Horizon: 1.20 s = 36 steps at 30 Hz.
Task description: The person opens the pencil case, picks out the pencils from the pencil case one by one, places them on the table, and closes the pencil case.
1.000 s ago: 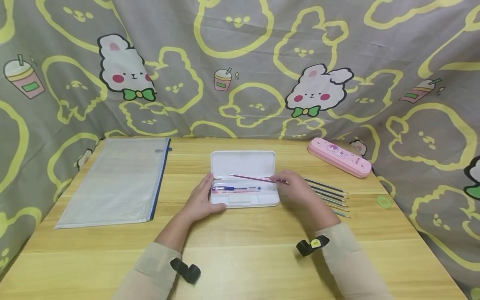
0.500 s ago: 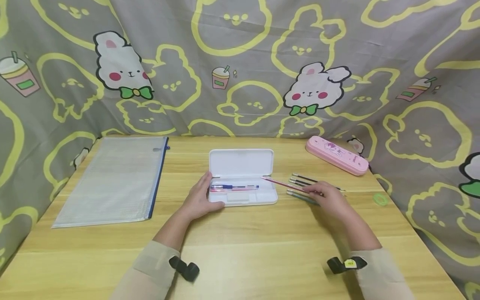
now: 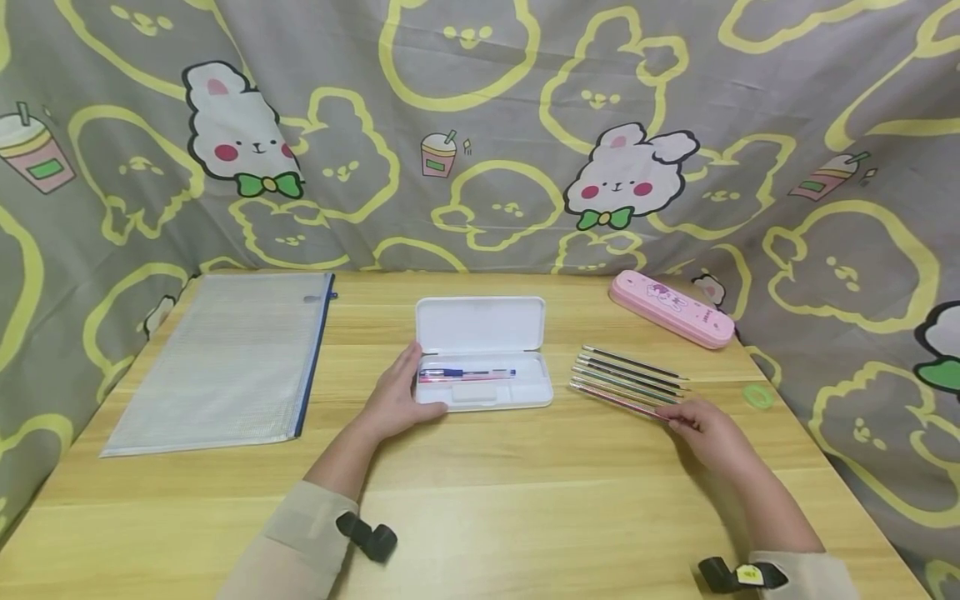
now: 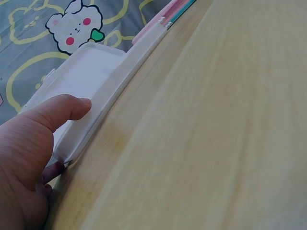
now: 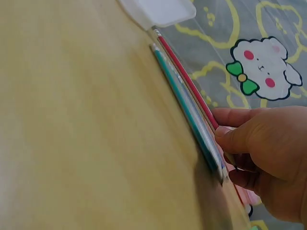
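My left hand [image 3: 393, 396] holds the left end of an open white pencil case [image 3: 480, 323], its thumb [image 4: 67, 108] over the front rim in the left wrist view. Inside the case lie a blue-capped pen [image 3: 450, 374], a pinkish stick partly behind it, and a small white block [image 3: 474, 392]. Right of the case, my right hand [image 3: 712, 437] pinches a red pencil [image 5: 187, 72] near its point, between thumb and fingertips. That pencil lies along the near side of a row of several dark and teal pencils [image 3: 633, 363], low over the table.
A mesh zip pouch [image 3: 225, 358] with a blue edge lies flat on the left. At the back right is a closed pink pencil case [image 3: 671, 308]. A green ring [image 3: 757, 396] lies near the right table edge. Patterned cloth [image 3: 480, 125] hangs behind the wooden table.
My right hand has carried the red pencil from over the white case rightward and toward me, down beside the row of pencils. The left hand has stayed on the case.
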{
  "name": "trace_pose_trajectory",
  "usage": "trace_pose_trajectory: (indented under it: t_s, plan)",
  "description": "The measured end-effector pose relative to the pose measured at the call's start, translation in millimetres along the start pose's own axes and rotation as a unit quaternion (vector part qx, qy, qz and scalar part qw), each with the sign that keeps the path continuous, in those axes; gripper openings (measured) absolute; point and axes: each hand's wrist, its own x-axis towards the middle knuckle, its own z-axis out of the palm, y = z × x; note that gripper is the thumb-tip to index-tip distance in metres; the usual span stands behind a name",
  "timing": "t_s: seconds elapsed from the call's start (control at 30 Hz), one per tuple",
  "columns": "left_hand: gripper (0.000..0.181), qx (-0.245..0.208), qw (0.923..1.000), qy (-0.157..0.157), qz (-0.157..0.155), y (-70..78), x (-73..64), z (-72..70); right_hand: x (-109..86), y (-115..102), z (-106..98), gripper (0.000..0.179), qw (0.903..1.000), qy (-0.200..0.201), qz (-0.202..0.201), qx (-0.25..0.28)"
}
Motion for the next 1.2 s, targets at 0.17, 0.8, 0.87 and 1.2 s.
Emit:
trace_pose_trajectory:
  t_s: [0.17,0.8,0.87,1.2]
  plan:
    - [0.112,-0.004,1.0000,-0.003,-0.003,-0.3,0.0,-0.2,-6.5,5,5,0.022,0.9998,-0.009,0.009,0.014]
    - [0.112,0.000,1.0000,-0.005,-0.004,-0.4,0.0,-1.0,-7.9,7,8,0.020,0.9996,0.004,0.020,0.019]
    - [0.112,-0.001,1.0000,-0.005,-0.004,-0.6,0.0,-0.9,-5.8,5,6,0.020,0.9994,0.007,0.027,0.020]
    - [0.113,-0.001,1.0000,-0.005,-0.004,-0.7,0.0,-0.4,44.8,-34,5,0.028,0.9979,0.023,0.014,0.058]
